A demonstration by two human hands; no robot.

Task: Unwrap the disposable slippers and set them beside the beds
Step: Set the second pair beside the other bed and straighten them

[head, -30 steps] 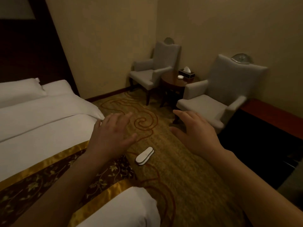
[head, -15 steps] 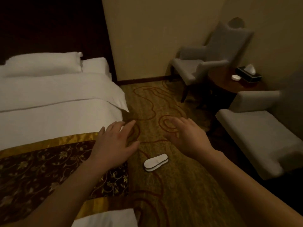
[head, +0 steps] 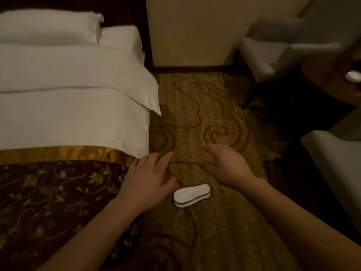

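Note:
A pair of white disposable slippers (head: 191, 195), stacked one on the other, lies on the patterned carpet close to the bed's side. The bed (head: 74, 114) with white linen and a dark gold-trimmed runner fills the left. My left hand (head: 148, 179) hovers palm down over the bed's edge, fingers spread, just left of the slippers. My right hand (head: 227, 165) is held out palm down above the carpet, fingers apart, up and right of the slippers. Neither hand holds anything.
Two grey armchairs stand on the right, one at the back (head: 273, 53) and one nearer (head: 336, 159), with a dark round side table (head: 332, 79) between them. Patterned carpet (head: 195, 114) runs between bed and chairs. Two pillows (head: 50, 26) lie at the headboard.
The view has swung left and down, bringing the bed and pillows into fuller view and pushing the chairs to the right edge. Both hands stay open, now lower and nearer the slippers.

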